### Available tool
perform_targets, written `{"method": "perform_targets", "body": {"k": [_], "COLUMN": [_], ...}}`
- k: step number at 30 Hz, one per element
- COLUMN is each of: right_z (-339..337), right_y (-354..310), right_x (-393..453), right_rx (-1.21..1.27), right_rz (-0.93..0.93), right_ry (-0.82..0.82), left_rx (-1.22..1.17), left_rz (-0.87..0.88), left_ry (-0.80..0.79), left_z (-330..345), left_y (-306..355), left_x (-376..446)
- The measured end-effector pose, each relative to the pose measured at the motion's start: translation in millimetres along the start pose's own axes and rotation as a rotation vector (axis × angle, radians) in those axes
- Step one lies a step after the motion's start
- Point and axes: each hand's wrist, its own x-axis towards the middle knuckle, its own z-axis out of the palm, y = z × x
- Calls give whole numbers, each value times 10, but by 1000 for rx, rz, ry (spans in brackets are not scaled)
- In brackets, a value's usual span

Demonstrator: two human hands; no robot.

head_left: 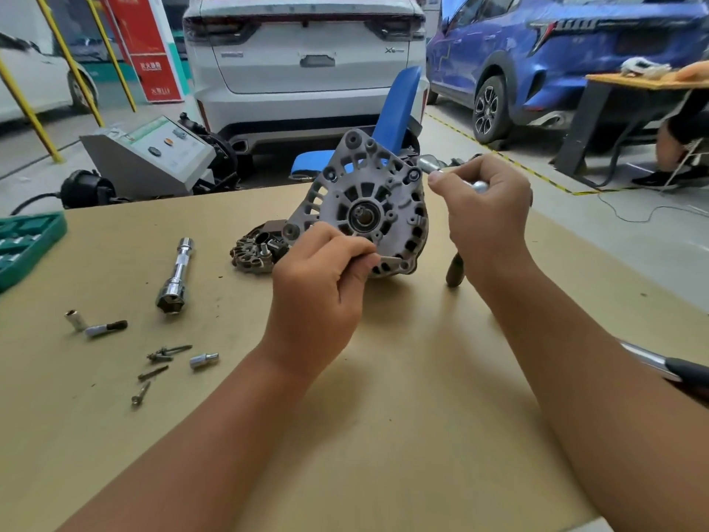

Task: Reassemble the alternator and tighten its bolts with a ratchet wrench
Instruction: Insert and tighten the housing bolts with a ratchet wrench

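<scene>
The grey alternator stands tilted on its edge on the tan table, its end face with the central bearing turned toward me. My left hand grips its lower rim. My right hand holds a chrome ratchet wrench whose head sits at a bolt on the housing's upper right corner; the dark handle end sticks out below my wrist. A brown rectifier part lies just left of the alternator.
Left on the table lie a chrome extension bar with socket, small sockets, an adapter and several loose bolts. A green socket tray sits at the left edge. Another tool handle lies by my right forearm. Cars stand behind.
</scene>
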Motion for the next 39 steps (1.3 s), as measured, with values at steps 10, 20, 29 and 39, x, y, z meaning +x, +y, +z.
{"method": "perform_targets", "body": {"k": [10, 20, 29, 39], "right_z": [7, 1, 10, 0], "right_y": [-2, -28, -25, -13], "right_x": [-12, -21, -38, -14], "right_rx": [-6, -15, -27, -5], "right_rz": [3, 14, 5, 14], "right_ry": [-14, -48, -51, -72], "left_rx": [-17, -105, -95, 26], "left_rz": [19, 36, 7, -78], "left_ry": [-11, -5, -102, -187], "left_z": [107, 236, 315, 181], "left_y": [19, 136, 131, 111], "left_x": [-22, 11, 6, -3]}}
